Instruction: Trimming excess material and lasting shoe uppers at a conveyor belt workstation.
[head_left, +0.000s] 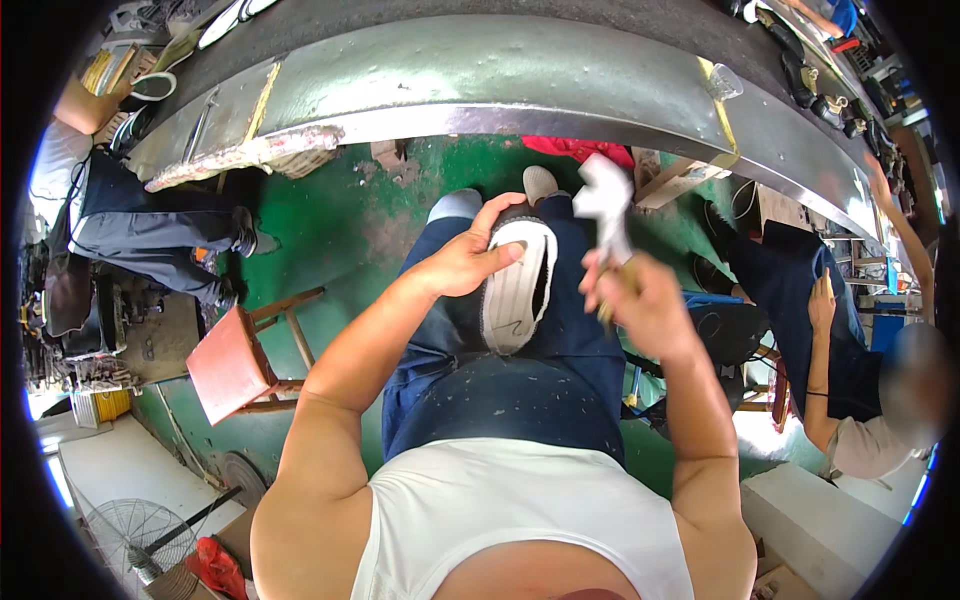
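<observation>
Shoe (518,285) gripped by left hand (468,262); right hand (640,300) clutches hammer (606,205).

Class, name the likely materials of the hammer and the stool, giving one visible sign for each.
Hammer: head looks like bare metal, pale grey with a dull shine; handle seems wooden, tan, mostly hidden in the right hand. Stool: probably wood, with a reddish painted seat.
</observation>
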